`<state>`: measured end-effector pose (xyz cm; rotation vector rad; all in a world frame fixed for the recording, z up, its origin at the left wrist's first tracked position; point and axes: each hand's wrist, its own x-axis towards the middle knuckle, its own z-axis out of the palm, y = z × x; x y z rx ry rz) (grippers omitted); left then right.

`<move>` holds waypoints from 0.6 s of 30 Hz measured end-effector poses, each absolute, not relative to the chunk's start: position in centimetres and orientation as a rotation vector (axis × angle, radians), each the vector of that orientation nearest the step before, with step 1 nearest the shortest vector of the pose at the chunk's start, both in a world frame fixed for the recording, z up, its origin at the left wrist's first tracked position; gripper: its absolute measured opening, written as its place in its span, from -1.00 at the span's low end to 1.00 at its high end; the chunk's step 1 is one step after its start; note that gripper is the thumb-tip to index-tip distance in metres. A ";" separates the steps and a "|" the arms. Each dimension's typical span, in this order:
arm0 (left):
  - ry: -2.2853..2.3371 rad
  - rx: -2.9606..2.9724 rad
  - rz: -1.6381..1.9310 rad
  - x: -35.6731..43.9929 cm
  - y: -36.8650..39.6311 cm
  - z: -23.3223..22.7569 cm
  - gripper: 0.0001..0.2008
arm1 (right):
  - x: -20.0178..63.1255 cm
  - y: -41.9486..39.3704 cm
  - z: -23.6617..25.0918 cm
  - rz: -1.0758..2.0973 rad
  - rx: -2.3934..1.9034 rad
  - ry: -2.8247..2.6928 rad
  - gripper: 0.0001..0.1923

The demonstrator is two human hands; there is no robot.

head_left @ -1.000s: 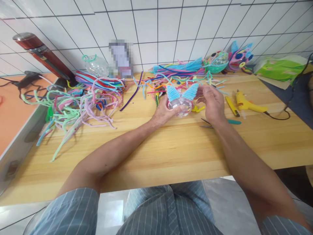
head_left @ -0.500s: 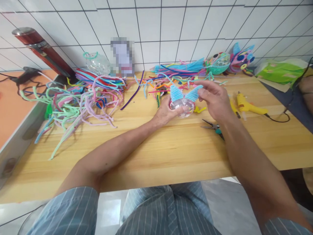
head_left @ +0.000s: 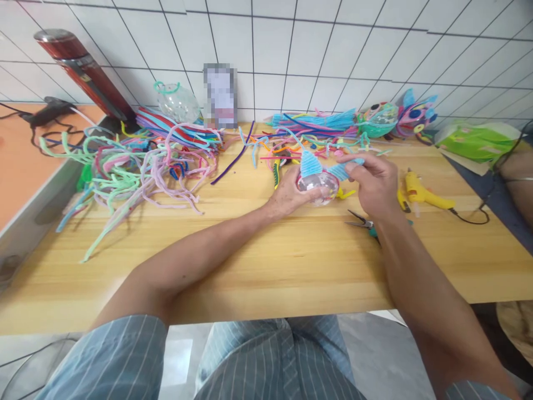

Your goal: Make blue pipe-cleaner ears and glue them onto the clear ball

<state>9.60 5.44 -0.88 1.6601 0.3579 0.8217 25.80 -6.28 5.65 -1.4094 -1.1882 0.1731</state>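
Observation:
My left hand (head_left: 289, 194) is closed around a clear plastic ball (head_left: 320, 184) with a red-pink rim, its thumb lying across the front. On the ball's top left stands a blue pipe-cleaner ear (head_left: 310, 164). A second blue ear (head_left: 345, 168) tilts out to the right, its tip pinched between the thumb and fingers of my right hand (head_left: 372, 180). Whether this ear's base touches the ball is hard to make out. A bit of yellow pipe cleaner (head_left: 346, 193) shows between the ball and my right hand. Below that hand lie pliers (head_left: 361, 222), partly hidden by my forearm.
Loose pipe cleaners (head_left: 137, 172) are heaped at the left, with bundles (head_left: 316, 123) along the tiled wall. A yellow glue gun (head_left: 427, 191) with a cord lies at the right. Two decorated balls (head_left: 378, 119), a clear ball (head_left: 178, 104) and a red flask (head_left: 85, 78) stand behind.
My right hand has bent the right ear outward and down, away from the left ear. My left hand still holds the ball. The whole view has shifted slightly.

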 end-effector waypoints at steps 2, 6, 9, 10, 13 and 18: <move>0.337 1.629 0.811 9.6 5.4 -0.8 -0.26 | 25.7 -6.5 5.8 0.131 -1.394 -1.167 -0.91; 0.373 1.602 0.806 9.6 5.5 -1.1 -0.24 | 25.6 -6.7 6.4 0.165 -1.288 -0.991 -0.95; 0.371 1.601 0.810 9.6 5.5 -1.4 -0.24 | 26.0 -6.8 6.9 0.342 -1.219 -0.855 -0.90; 0.366 1.599 0.813 9.6 5.5 -1.4 -0.23 | 26.2 -7.0 7.1 0.413 -1.215 -0.837 -0.86; 0.348 1.599 0.805 9.5 5.5 -1.3 -0.22 | 26.6 -7.4 7.5 0.560 -1.231 -0.843 -0.73; 0.390 1.606 0.777 9.5 5.5 -1.3 -0.21 | 26.7 -7.6 7.5 0.454 -1.254 -0.826 -0.84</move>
